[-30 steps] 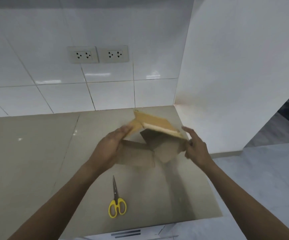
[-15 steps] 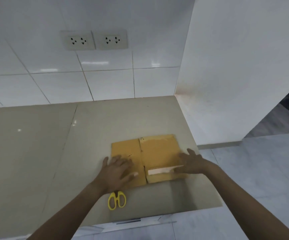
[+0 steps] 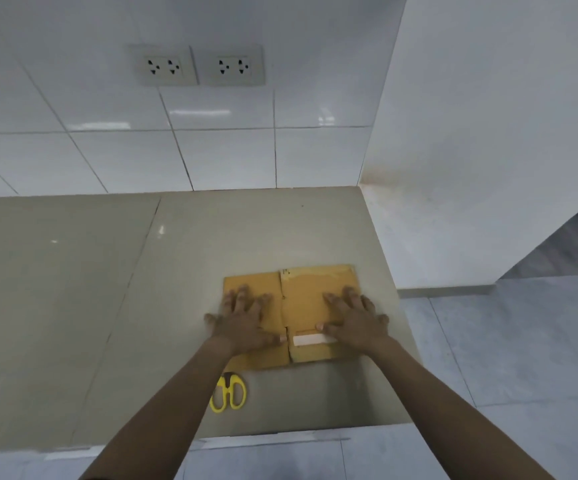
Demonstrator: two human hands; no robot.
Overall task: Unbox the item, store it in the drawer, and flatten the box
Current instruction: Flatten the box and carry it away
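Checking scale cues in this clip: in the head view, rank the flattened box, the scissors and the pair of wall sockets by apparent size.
1. flattened box
2. pair of wall sockets
3. scissors, partly hidden by the left forearm

The sockets sit farther off, so true size may differ.

One flattened box [image 3: 310, 296], one scissors [image 3: 228, 393], two sockets [image 3: 197, 65], two hands [image 3: 246, 323].

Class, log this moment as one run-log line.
step: flattening | box: flat on counter | left hand, right hand: pressing | scissors: idle
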